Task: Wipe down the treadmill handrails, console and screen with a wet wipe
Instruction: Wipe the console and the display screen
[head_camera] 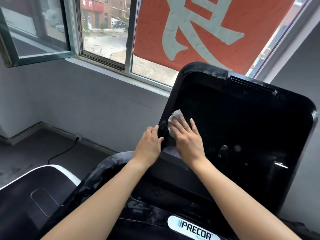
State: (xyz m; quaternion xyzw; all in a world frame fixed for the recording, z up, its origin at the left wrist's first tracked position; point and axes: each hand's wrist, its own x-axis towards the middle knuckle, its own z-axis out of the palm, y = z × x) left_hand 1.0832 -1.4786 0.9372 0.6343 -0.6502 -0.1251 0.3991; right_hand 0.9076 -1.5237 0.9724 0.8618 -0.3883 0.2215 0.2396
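The treadmill's black console [285, 179] tilts up before me, its dark screen [242, 122] filling most of it. My right hand [187, 137] lies flat with straight fingers on a crumpled white wet wipe [174, 117], pressing it against the screen's lower left part near the bezel. My left hand [149, 144] grips the console's left edge, its fingers curled round the rim. Wet streaks show on the bezel top [207, 71] and on the curved black handrail [103, 168] below my left forearm.
A second treadmill's black and white hood [38, 193] stands at the lower left. A black cable [64, 151] runs along the floor to a wall socket. Behind the console are a grey wall, an open window [102, 32] and a red banner [207, 28].
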